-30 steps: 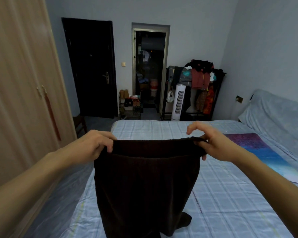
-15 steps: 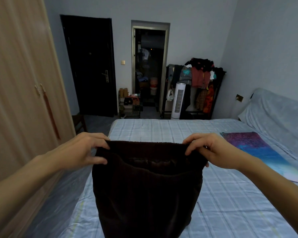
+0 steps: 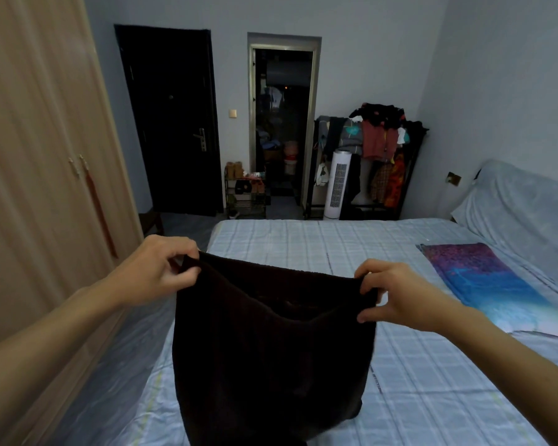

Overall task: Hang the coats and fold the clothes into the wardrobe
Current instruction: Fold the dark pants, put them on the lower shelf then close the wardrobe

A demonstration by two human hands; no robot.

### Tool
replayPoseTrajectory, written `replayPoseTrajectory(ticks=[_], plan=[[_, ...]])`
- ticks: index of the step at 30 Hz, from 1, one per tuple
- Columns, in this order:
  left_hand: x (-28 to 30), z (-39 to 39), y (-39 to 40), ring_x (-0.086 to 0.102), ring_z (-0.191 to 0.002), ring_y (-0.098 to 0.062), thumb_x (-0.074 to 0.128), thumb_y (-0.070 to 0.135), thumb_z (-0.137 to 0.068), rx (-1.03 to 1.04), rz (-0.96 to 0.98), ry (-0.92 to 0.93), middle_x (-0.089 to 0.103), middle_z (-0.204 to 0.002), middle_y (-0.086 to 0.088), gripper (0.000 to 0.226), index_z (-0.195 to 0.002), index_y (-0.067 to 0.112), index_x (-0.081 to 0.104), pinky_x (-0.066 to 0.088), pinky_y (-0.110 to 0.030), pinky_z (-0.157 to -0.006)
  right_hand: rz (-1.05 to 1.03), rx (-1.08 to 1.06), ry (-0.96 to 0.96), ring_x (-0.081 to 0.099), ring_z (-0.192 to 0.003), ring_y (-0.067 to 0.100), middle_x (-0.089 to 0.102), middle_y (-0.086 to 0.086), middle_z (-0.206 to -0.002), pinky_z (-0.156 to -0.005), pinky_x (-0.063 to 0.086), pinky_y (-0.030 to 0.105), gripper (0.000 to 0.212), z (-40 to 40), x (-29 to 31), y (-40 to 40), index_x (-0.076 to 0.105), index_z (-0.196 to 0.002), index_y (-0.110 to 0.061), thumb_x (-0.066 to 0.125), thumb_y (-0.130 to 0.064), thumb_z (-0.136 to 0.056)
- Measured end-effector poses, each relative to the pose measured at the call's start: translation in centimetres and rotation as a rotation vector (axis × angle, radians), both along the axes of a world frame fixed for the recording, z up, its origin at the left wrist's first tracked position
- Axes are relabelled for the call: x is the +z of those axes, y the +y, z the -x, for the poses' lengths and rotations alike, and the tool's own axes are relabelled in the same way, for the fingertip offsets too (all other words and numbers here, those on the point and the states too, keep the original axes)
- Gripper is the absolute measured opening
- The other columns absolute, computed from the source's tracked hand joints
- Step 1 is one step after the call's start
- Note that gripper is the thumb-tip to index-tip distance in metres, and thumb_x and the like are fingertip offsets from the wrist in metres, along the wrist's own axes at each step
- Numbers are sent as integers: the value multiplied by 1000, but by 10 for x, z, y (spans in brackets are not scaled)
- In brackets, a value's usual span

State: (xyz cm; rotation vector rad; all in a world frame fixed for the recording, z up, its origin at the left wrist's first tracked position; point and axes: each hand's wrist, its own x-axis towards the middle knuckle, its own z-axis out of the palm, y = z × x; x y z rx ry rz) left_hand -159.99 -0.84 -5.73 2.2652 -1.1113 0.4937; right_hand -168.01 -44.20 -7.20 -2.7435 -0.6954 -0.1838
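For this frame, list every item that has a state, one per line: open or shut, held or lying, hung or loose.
Dark garment: held up by its waistband, hanging over the bed.
Left hand: pinching the waistband's left corner.
Right hand: pinching the right corner.
Wardrobe doors: shut.
Black door: shut.
Doorway: open, dark inside.
Clothes rack: loaded with clothes.

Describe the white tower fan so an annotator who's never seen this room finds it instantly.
Start at the far wall: right of the open doorway stands a dark clothes rack piled with garments. The fan stands on the floor at the rack's left end. It is the only tall white cylinder there, with vertical vent slats, against dark and coloured clothes.
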Motion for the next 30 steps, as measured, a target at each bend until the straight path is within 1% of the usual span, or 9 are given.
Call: replayPoseTrajectory(ticks=[5,10,14,16,18,20,22,25,30], plan=[[3,3,7,65,-62,-16,69,37,-79,6,3,27,66,-71,2,20,-70,22,61,50,-39,-53,-82,81,-58,62,-74,10,59,-11,-90,-67,48,18,27,0,-10,-12,56,-70,-28,75,-18,-85],[8,8,12,67,-67,-17,77,53,-73,5,-25,36,68,-76,2,31,-74,28,58,52,-39,-56,-273,32,-201,61,-69,13,60,-8,-76,-61,51,24,21,-6,-5,-11,54,-71,-24,71,-17,-82],[10,14,12,64,-63,-19,71,48,-79,25,33,31,66,-75,3,21,-77,34,55,51,-45,-53,-376,9,-262,59,-61,16,60,-3,-67,-54,52,35,20,-6,-5,-7,56,-70,-17,67,-30,-80],[11,18,12,62,-60,-19,71,45,-80,41,86,41,64,-74,5,19,-78,36,54,51,-45,-49,-413,0,-253,60,-59,17,61,-2,-65,-53,52,38,28,-3,-3,-3,57,-68,-16,77,-33,-78],[12,21,11,60,-57,-22,77,35,-81,65,123,68,63,-74,5,24,-79,36,53,50,-48,-47,-448,-30,-222,60,-57,15,63,-2,-64,-51,51,30,38,1,-1,3,55,-64,-18,90,-33,-67],[13,24,10,62,-62,-29,79,13,-81,78,169,147,64,-76,0,32,-87,28,52,54,-49,-53,-467,-52,-216,62,-58,10,66,-5,-66,-51,48,20,40,4,0,10,53,-62,-23,92,-27,-62],[13,26,10,69,-75,-25,77,-3,-80,85,222,246,69,-82,-4,43,-101,24,53,59,-37,-68,-499,-47,-214,69,-70,7,72,-10,-80,-59,51,16,41,4,0,13,52,-62,-27,91,-17,-66],[13,25,13,71,-85,-12,77,-1,-81,114,163,324,73,-90,4,43,-107,31,64,57,-26,-79,-524,-59,-198,71,-73,15,74,-2,-82,-61,57,30,39,5,2,15,52,-64,-28,87,-14,-72],[10,26,15,70,-83,-16,70,4,-89,117,106,396,71,-89,1,27,-92,31,68,58,-41,-77,-596,-44,-102,65,-66,26,64,8,-74,-58,56,40,42,6,0,20,47,-71,-30,83,-9,-77]])
